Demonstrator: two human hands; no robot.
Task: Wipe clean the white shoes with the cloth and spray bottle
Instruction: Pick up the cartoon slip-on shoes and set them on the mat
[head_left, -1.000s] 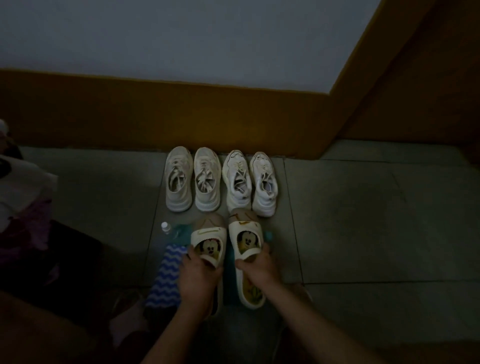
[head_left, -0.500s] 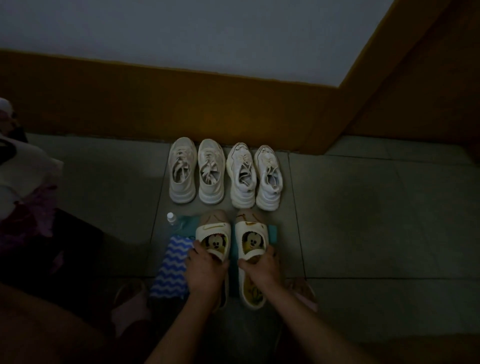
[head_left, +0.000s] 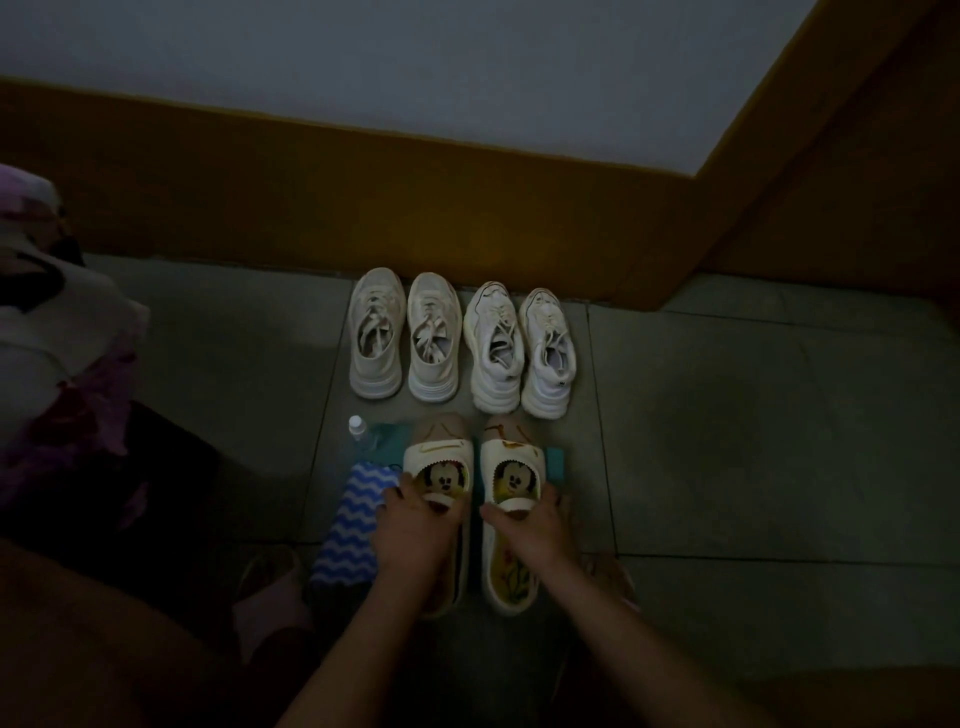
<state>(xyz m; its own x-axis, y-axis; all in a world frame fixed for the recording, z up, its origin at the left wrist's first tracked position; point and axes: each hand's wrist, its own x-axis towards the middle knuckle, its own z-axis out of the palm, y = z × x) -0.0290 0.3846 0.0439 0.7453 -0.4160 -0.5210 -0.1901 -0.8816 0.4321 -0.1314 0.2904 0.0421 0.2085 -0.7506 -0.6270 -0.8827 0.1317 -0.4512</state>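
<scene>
Left hand (head_left: 415, 525) gripping left cartoon slipper (head_left: 441, 499); right hand (head_left: 530, 530) gripping right cartoon slipper (head_left: 511, 509). Small clear capped spray bottle (head_left: 358, 428) beside zigzag-patterned cloth (head_left: 348, 535).

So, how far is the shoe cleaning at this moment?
Nothing looks wiped yet. The left hand and right hand each rest on a cartoon slipper, apparently lining up the pair. The striped cloth and small bottle lie untouched on the floor. All four white sneakers near the wall are left to spray and wipe.
</scene>
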